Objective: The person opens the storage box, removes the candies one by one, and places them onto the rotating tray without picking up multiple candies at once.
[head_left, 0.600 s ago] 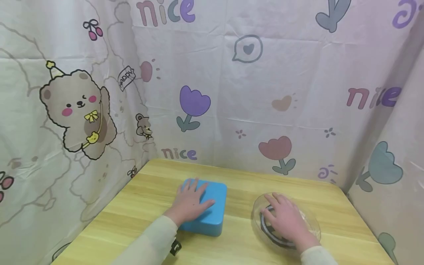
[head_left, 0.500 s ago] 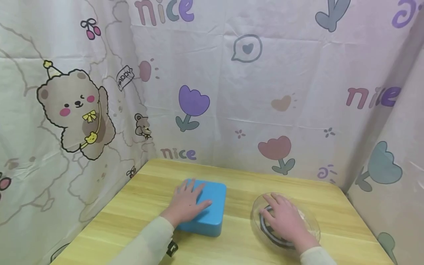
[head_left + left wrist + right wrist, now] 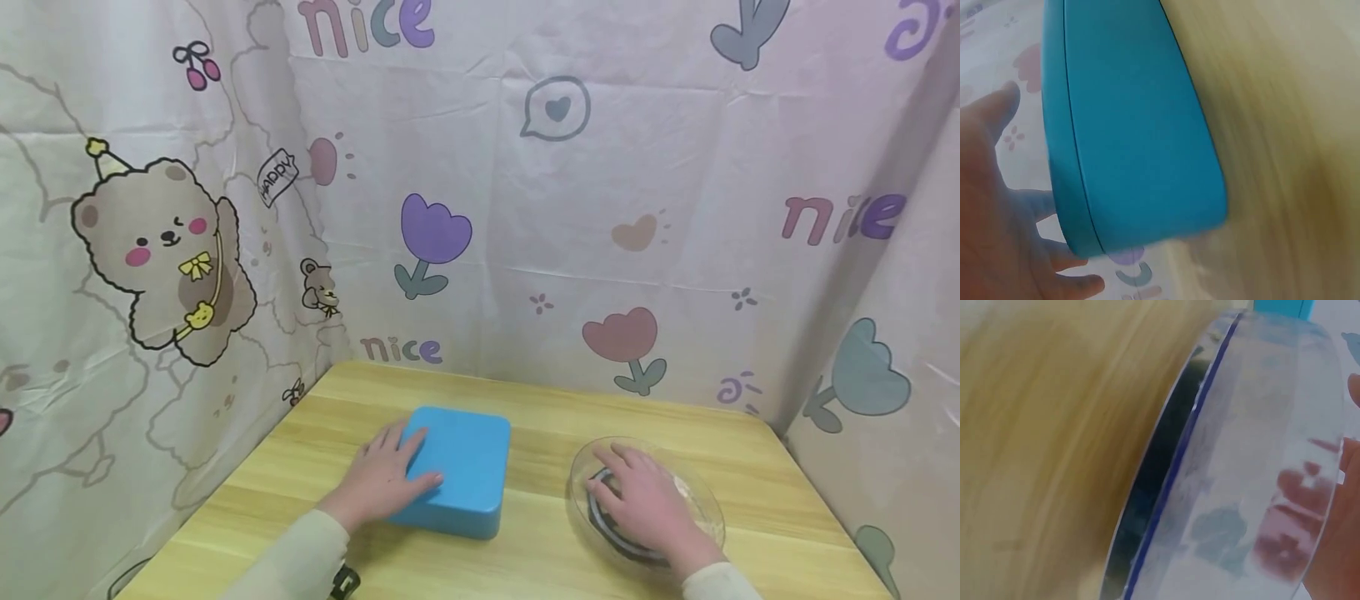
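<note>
A square blue box [image 3: 467, 460] with a lid sits left of centre on the wooden table. My left hand [image 3: 381, 482] lies over its left edge with fingers spread; in the left wrist view that hand [image 3: 997, 206] is beside the lid side of the box [image 3: 1141, 137]. On the right stands a round clear container [image 3: 705, 497]. Over its top rests my right hand [image 3: 647, 502], fingers loosely bent, and only part of that hand [image 3: 1338, 519] shows in the right wrist view. A dark round shape with a grey rim shows through the container; my right hand partly hides it.
The pale wooden table [image 3: 536, 533] has printed curtains behind it and at both sides. A black clip-like piece [image 3: 345, 581] shows below the left sleeve [image 3: 292, 554].
My left hand has slid leftward from the middle of the box lid to its left edge. My right hand stays over the clear container. The head view has turned slightly.
</note>
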Available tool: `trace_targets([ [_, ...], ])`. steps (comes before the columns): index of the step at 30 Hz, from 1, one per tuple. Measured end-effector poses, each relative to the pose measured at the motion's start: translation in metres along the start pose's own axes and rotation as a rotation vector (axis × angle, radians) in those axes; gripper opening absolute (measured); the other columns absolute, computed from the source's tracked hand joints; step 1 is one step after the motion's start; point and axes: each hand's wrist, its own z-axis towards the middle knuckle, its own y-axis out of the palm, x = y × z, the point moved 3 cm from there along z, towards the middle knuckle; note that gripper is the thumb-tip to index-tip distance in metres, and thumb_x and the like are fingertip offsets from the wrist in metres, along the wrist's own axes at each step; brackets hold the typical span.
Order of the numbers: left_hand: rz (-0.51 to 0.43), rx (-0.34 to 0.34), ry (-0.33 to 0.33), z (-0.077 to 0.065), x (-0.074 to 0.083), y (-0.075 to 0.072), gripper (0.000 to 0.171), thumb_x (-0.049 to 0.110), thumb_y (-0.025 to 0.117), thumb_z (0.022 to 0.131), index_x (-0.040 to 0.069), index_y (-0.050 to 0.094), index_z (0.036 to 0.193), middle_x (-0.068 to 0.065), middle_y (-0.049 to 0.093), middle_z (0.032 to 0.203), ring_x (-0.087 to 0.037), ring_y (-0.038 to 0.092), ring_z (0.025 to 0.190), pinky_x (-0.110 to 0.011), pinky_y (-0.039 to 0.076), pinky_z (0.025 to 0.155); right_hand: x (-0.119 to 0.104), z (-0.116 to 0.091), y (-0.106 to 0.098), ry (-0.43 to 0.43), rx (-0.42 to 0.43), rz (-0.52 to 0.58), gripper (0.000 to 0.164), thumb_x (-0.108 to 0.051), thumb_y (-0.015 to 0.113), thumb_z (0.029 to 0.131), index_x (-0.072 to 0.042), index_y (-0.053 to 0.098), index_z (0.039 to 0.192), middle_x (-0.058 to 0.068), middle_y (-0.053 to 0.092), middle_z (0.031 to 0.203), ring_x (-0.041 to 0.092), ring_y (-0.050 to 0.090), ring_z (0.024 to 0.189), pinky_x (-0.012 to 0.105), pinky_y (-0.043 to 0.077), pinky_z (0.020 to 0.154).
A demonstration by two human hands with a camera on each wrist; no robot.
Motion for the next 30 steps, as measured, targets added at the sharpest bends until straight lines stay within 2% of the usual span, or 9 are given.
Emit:
trace_targets([
  [4, -0.019, -0.033, -0.006, -0.007, -0.012, 0.0, 0.098, 0.078, 0.051, 0.088, 0.013, 0.033, 0.16, -0.023, 0.022, 0.163, -0.048, 0.022, 0.147, -0.073, 0.018, 0.111, 0.003, -0.002, 0.0, 0.007, 0.011, 0.018, 0.054, -0.044, 0.063, 0.098, -0.015, 0.059, 0.143, 0.021, 0.053, 0.144, 0.045, 0.048, 0.131, 0.068, 0.034, 0.106],
  [9, -0.084, -0.092, -0.003, -0.016, -0.02, 0.001, 0.106, 0.079, 0.056, 0.084, 0.013, 0.027, 0.161, -0.024, 0.021, 0.163, -0.05, 0.022, 0.146, -0.073, 0.015, 0.111, 0.005, -0.004, -0.001, 0.016, -0.004, 0.022, 0.05, -0.042, 0.064, 0.098, -0.016, 0.062, 0.14, 0.02, 0.054, 0.144, 0.045, 0.049, 0.13, 0.067, 0.035, 0.105],
  [13, -0.197, -0.116, -0.013, -0.02, -0.024, 0.004, 0.117, 0.073, 0.07, 0.077, 0.01, 0.022, 0.162, -0.024, 0.022, 0.163, -0.048, 0.024, 0.146, -0.07, 0.02, 0.112, 0.005, -0.005, -0.002, 0.014, -0.014, 0.019, 0.047, -0.044, 0.064, 0.098, -0.018, 0.064, 0.138, 0.019, 0.054, 0.144, 0.044, 0.049, 0.13, 0.066, 0.036, 0.105],
  [18, -0.366, -0.145, -0.039, -0.022, -0.03, 0.01, 0.13, 0.062, 0.082, 0.072, 0.01, 0.008, 0.164, -0.021, 0.017, 0.165, -0.044, 0.025, 0.147, -0.065, 0.023, 0.114, 0.003, -0.005, -0.004, 0.009, -0.01, 0.02, 0.047, -0.042, 0.064, 0.098, -0.017, 0.065, 0.137, 0.019, 0.054, 0.144, 0.044, 0.049, 0.13, 0.067, 0.036, 0.104],
  [21, -0.434, -0.162, -0.057, -0.022, -0.032, 0.013, 0.132, 0.057, 0.085, 0.072, 0.015, 0.0, 0.164, -0.02, 0.017, 0.165, -0.045, 0.032, 0.143, -0.066, 0.026, 0.112, 0.002, -0.004, -0.003, 0.007, -0.018, 0.014, 0.047, -0.042, 0.065, 0.098, -0.017, 0.064, 0.137, 0.02, 0.054, 0.144, 0.045, 0.049, 0.13, 0.067, 0.035, 0.105],
  [25, -0.481, -0.173, -0.075, -0.023, -0.036, 0.017, 0.131, 0.054, 0.085, 0.073, 0.022, -0.003, 0.164, -0.024, 0.026, 0.162, -0.047, 0.045, 0.134, -0.069, 0.032, 0.107, 0.0, -0.004, -0.001, 0.004, -0.028, 0.006, 0.047, -0.041, 0.065, 0.097, -0.017, 0.064, 0.137, 0.019, 0.054, 0.144, 0.045, 0.049, 0.131, 0.067, 0.035, 0.106],
  [30, -0.504, -0.174, -0.11, -0.024, -0.039, 0.018, 0.129, 0.05, 0.086, 0.074, 0.02, 0.0, 0.165, -0.028, 0.037, 0.155, -0.046, 0.051, 0.128, -0.07, 0.035, 0.103, -0.003, -0.003, 0.001, -0.01, -0.015, 0.008, 0.047, -0.041, 0.066, 0.097, -0.016, 0.065, 0.136, 0.019, 0.055, 0.143, 0.045, 0.049, 0.13, 0.067, 0.034, 0.106],
])
